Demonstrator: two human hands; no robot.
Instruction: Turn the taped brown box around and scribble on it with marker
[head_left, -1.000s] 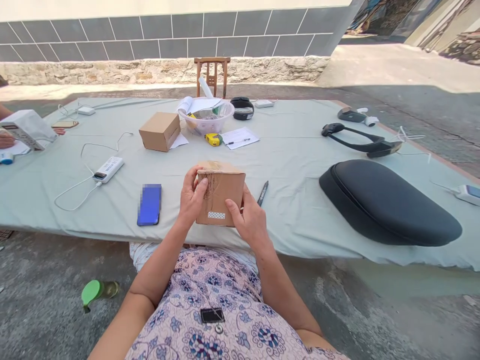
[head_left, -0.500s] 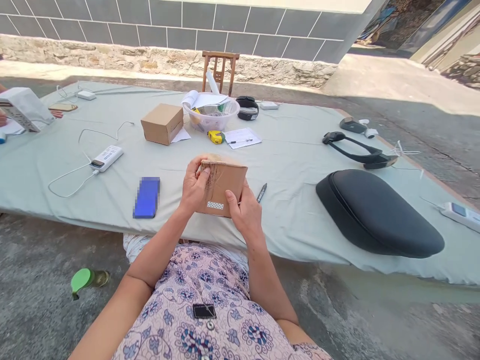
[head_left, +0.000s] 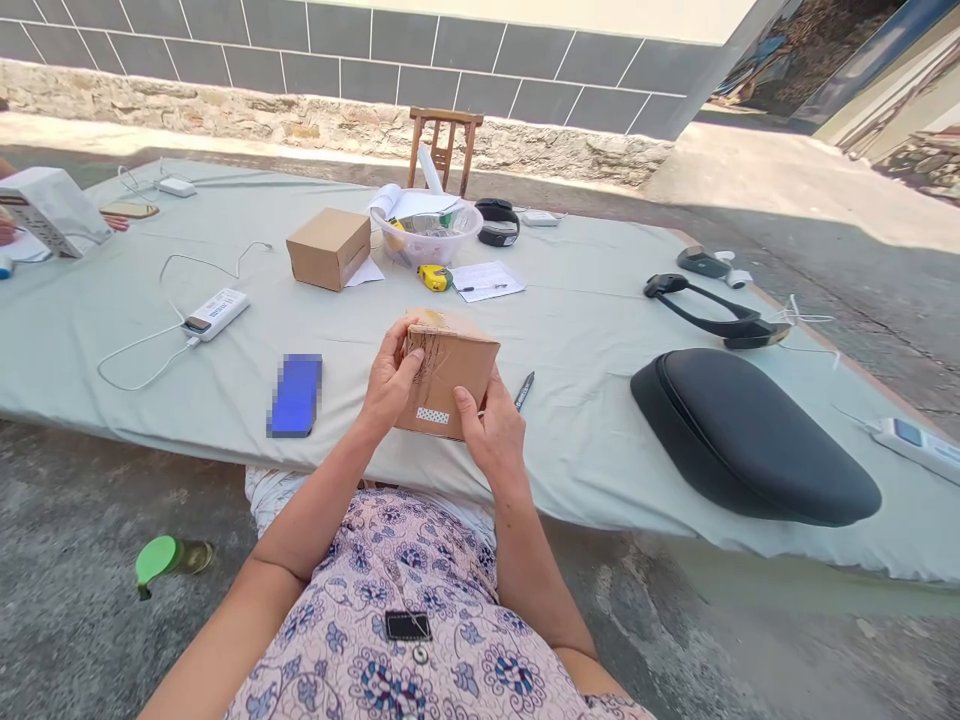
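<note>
The left hand (head_left: 388, 380) and right hand (head_left: 491, 435) have their fingers closed around opposite sides of a small cardboard box (head_left: 448, 372), held at lower centre over the cloth-covered surface (head_left: 570, 300), between a blue phone (head_left: 296, 396) and a black pen (head_left: 524, 390).

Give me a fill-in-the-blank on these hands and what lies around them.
The left hand and right hand hold a small ____ box. A black pen lies to the ____ of the box. A ____ tape measure lies farther off on the table.

Missing words: cardboard; right; yellow.
</note>
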